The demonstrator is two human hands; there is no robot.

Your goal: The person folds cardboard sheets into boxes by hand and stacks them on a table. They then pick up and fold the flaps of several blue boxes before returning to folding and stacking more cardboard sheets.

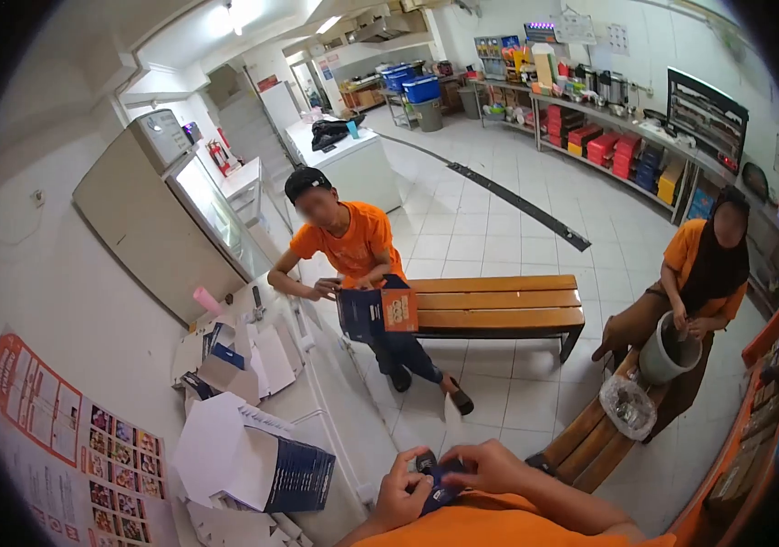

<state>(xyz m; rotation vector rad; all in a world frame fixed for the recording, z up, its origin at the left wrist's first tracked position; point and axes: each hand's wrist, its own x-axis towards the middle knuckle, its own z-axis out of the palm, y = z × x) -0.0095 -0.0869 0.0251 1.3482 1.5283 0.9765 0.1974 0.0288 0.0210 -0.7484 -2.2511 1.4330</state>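
At the bottom of the head view, close to my orange shirt, my left hand (pixel 402 490) and my right hand (pixel 492 469) are bent around a dark blue cardboard piece (pixel 442 495). The fingers of my left hand curl along its left side, and those of my right hand pinch its upper right. A narrow white flap (pixel 452 421) rises just beyond my hands. Left of my left hand, a stack of dark blue folded cartons (pixel 301 476) with white inner sides (pixel 225 442) lies on a white worktop (pixel 339 456).
Facing me, a seated person (pixel 353 239) holds a dark blue and orange box (pixel 376 310) by a wooden bench (pixel 499 305). At right, another person (pixel 709 255) reaches into a grey bucket (pixel 670 351) beside a plastic-lined container (pixel 627 406). More loose cartons (pixel 244 360) lie along the left wall.
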